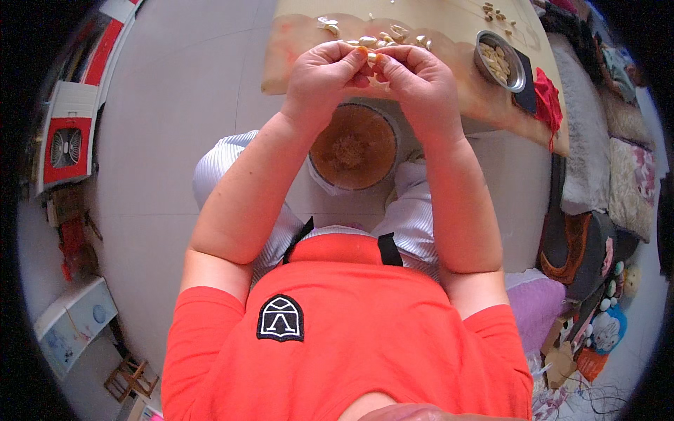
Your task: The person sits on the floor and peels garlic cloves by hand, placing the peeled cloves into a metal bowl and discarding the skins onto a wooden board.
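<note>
Both my hands meet at the near edge of the table [474,31], pinching one small pale garlic clove [372,57] between thumbs and fingertips. My left hand [329,66] grips its left side and my right hand [418,71] its right side. Just beyond my fingers lie several garlic cloves [367,41], some partly hidden by the fingers. A few pieces of garlic [330,26] sit farther left. To the right, a round metal bowl [518,79] holds many pale cloves [495,62]. Below my hands, on the floor between my legs, stands a round bin [354,147] with a pale liner.
A dark flat object [525,87] and a red cloth [548,102] lie beside the bowl at the table's right edge. Small brown pieces [488,11] are scattered at the far right. A sofa [584,131] stands right of the table, and a red and white appliance [66,147] is at far left.
</note>
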A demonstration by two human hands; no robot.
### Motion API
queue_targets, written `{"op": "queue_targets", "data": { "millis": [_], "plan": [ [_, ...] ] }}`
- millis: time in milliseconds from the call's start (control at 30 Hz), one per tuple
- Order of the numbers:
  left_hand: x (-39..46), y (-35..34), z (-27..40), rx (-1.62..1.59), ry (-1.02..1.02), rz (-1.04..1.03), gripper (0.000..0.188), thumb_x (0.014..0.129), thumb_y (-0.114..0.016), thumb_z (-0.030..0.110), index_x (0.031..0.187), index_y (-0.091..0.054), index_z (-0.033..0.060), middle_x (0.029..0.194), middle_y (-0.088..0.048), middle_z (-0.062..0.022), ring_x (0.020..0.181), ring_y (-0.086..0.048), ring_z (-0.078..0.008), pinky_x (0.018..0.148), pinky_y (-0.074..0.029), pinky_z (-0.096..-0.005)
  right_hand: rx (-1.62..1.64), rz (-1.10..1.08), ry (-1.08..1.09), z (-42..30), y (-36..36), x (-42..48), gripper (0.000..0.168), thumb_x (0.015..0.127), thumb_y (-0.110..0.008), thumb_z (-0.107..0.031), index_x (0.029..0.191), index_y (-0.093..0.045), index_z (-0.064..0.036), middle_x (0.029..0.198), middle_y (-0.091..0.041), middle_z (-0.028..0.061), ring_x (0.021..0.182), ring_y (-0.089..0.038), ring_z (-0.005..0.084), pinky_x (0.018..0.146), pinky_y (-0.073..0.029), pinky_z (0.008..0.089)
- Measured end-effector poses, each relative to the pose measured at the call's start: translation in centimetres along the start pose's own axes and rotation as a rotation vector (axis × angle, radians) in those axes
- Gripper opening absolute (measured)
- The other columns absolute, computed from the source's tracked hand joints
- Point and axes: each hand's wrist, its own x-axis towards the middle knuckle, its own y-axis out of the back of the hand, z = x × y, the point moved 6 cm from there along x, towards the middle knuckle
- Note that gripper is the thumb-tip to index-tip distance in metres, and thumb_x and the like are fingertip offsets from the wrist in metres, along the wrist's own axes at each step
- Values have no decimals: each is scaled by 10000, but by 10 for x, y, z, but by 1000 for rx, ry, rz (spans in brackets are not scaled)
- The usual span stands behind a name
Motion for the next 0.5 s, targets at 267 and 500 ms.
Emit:
{"op": "queue_targets", "data": {
  "millis": [267, 500],
  "plan": [
    [-1, -3, -1, -19, 41, 13, 156, 907, -573, 152, 927, -623, 5, 815, -642, -56, 685, -611, -99, 631, -518, -220, 135, -18, -104, 6, 3, 2, 175, 884, -590, -101, 995, -624, 29, 859, -646, 49, 737, -582, 70, 655, -471, 180],
    [0, 4, 3, 66, -18, 105, 168, 909, -571, 158, 935, -619, -1, 804, -643, -58, 672, -609, -99, 615, -508, -207, -69, 14, 70, -3, -3, 2, 162, 885, -593, -97, 982, -623, 29, 849, -644, 47, 758, -593, 75, 660, -478, 182]
  ]
}}
